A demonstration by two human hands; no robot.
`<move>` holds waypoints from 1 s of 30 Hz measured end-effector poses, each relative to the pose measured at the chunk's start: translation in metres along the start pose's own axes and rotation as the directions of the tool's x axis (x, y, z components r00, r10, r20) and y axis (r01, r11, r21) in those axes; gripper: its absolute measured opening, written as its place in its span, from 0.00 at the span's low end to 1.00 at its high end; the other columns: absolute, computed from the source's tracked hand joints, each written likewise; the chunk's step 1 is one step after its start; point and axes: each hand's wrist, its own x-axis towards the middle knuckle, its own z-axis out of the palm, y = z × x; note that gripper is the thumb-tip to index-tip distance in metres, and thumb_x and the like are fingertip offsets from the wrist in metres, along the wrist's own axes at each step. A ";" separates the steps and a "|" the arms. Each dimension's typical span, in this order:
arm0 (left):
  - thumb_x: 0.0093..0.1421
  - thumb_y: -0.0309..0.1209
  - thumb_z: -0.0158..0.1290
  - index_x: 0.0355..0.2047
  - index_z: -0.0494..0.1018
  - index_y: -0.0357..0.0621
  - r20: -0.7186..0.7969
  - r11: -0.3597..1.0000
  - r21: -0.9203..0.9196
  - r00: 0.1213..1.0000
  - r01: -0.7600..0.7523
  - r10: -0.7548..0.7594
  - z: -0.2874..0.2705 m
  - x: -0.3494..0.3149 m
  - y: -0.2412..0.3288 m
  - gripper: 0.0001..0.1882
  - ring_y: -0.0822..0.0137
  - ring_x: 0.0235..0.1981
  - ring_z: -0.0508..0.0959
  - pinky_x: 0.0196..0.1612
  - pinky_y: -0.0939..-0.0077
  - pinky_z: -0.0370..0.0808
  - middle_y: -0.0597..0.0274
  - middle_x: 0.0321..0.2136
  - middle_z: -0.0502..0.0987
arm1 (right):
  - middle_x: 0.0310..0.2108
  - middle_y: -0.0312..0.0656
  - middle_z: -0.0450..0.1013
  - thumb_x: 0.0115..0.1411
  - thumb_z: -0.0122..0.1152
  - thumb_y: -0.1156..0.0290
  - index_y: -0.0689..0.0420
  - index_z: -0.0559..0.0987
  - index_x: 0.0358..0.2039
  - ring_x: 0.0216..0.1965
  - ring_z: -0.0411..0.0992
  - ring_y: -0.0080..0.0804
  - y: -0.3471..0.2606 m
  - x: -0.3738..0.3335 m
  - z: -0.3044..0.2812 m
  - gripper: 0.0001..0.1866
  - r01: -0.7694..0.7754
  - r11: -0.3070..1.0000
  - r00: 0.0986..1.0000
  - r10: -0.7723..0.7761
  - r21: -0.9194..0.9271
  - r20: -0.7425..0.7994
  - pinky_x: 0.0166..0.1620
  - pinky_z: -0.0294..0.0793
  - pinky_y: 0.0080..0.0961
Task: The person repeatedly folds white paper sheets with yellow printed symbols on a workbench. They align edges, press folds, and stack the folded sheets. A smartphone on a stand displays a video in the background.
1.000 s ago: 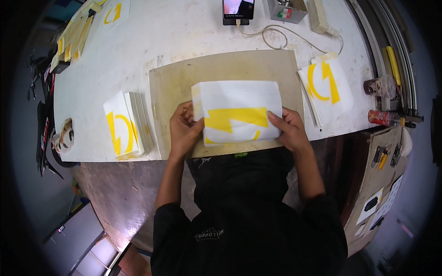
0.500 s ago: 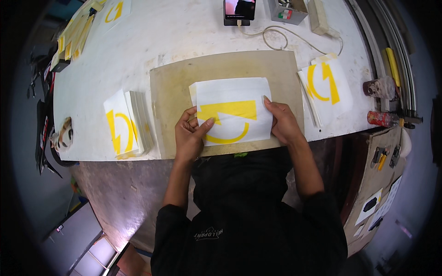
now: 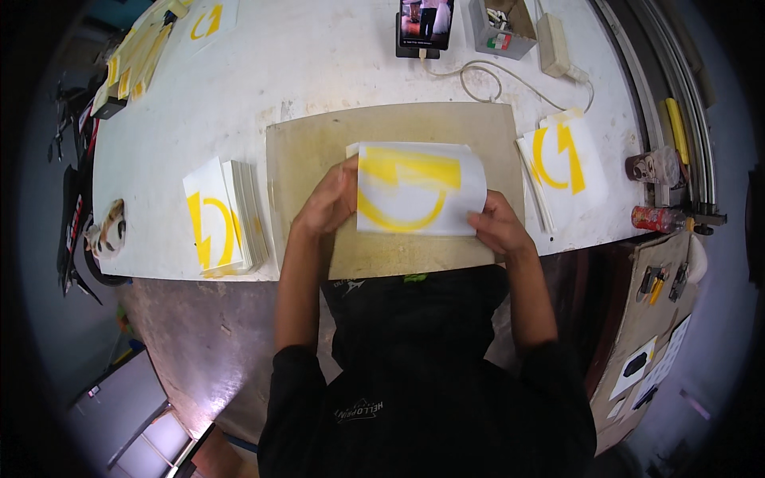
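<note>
A white sheet [image 3: 414, 219] with a yellow jagged bar and arc is raised over a beige board [image 3: 303, 147] on the table. It looks slightly blurred, and its right side bends over in a curve. My left hand [image 3: 328, 199] grips the left edge, its fingertips hidden behind the sheet. At the lower right corner, my right hand [image 3: 502, 227] pinches the sheet between thumb and fingers. A pale edge shows behind the upper left corner; whether it is a second layer I cannot tell.
Stacks of similar printed sheets lie left [image 3: 215, 215] and right [image 3: 566, 159] of the board. Behind it are a phone on a stand [image 3: 424, 24], a cable [image 3: 498, 72] and a grey box [image 3: 504, 36]. A cat [image 3: 107, 229] is at the left edge; a red-labelled bottle [image 3: 657, 218] lies right.
The sheet has moved up and its right side has curled. My left hand has shifted up along the left edge; my right hand has gone down to the lower right corner.
</note>
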 end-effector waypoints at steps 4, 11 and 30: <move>0.56 0.53 0.65 0.69 0.56 0.37 -0.026 1.000 -0.027 1.000 -0.009 0.008 0.005 0.006 0.007 0.51 0.64 0.67 0.64 0.65 0.63 0.67 0.56 0.66 0.66 | 0.48 0.39 0.78 0.61 0.67 0.79 0.65 0.78 0.53 0.49 0.74 0.23 -0.011 -0.004 0.024 0.19 0.033 0.944 0.993 -0.069 -0.330 -0.098 0.55 0.72 0.26; 0.50 0.24 0.72 0.66 0.60 0.36 -0.411 0.827 0.545 0.904 0.138 0.120 0.038 -0.027 -0.010 0.45 0.66 0.59 0.73 0.60 0.72 0.71 0.54 0.57 0.75 | 0.36 0.37 0.81 0.63 0.67 0.78 0.65 0.80 0.45 0.37 0.75 0.16 0.018 0.004 0.020 0.11 -0.001 0.858 0.934 -0.183 -0.514 -0.308 0.42 0.75 0.17; 0.56 0.26 0.64 0.52 0.78 0.41 0.100 -0.276 0.960 0.868 0.045 0.487 0.054 -0.034 -0.050 0.22 0.52 0.58 0.76 0.61 0.55 0.72 0.52 0.54 0.78 | 0.47 0.50 0.77 0.54 0.68 0.80 0.62 0.80 0.49 0.53 0.75 0.49 0.019 0.015 0.073 0.19 0.179 0.114 0.807 -0.586 -0.977 0.079 0.59 0.72 0.41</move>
